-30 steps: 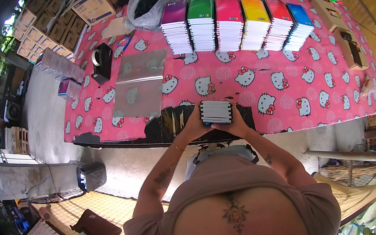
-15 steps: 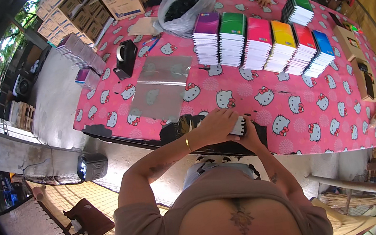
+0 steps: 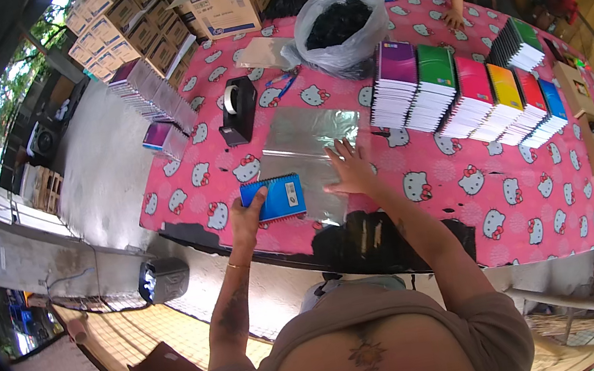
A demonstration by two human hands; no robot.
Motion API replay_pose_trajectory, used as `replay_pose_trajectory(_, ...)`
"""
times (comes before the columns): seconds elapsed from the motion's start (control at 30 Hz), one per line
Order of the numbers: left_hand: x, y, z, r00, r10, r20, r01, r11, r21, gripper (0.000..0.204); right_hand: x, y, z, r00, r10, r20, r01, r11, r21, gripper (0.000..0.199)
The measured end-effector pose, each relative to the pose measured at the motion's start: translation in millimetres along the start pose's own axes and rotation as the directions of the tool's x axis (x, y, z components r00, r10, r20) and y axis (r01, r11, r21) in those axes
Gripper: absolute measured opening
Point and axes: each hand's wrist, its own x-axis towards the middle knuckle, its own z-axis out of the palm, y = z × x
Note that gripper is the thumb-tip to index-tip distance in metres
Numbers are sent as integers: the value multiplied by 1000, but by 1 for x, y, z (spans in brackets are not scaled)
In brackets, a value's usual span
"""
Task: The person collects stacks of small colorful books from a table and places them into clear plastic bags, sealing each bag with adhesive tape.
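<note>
My left hand [image 3: 248,219] is closed on the left end of a stack of small spiral notebooks with a blue cover [image 3: 285,195]; the thumb lies on top. The notebooks are at the left edge of a clear plastic bag [image 3: 308,130], which lies flat on the table near me. On that bag's right side rests my right hand [image 3: 350,172], fingers spread and holding nothing. A black tape dispenser [image 3: 240,109] with a roll of tape stands just beyond the notebooks. Blue-handled scissors [image 3: 287,83] lie to its right.
Stacked spiral notebooks [image 3: 460,92] in several colours stand at the right. A white bag of black material [image 3: 339,33] sits farther back. Wrapped notebooks [image 3: 154,99] pile up at the left edge, near cardboard boxes [image 3: 224,8]. Another person's hand [image 3: 453,18] rests on the far table edge.
Both hands have moved from the near table edge onto the table and parted. The notebooks, held between them before, are now in my left hand, blue cover up. The view has shifted.
</note>
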Motion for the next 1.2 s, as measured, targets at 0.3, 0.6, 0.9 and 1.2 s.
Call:
replay_pose_trajectory(0.3, 11, 0, 56, 918, -25, 397, 123, 967, -223, 68, -67, -10, -1, 956, 77, 283, -58, 995, -76, 127)
replay_pose_trajectory(0.6, 27, -3, 81, 939, 101, 330, -250, 858, 448, 81, -77, -3, 4, 969, 224, 105, -247, 853, 460, 95)
replay_pose_trajectory(0.9, 53, -37, 65, 932, 49, 360, -74, 996, 55, 57, -84, -54, 21, 765, 547, 341, -422, 25, 906, 72)
replay_pose_trajectory(1.2, 51, -45, 57, 865, -95, 493, 205, 963, -174, 42, -89, -53, 29, 794, 546, 268, -345, 42, 938, 68)
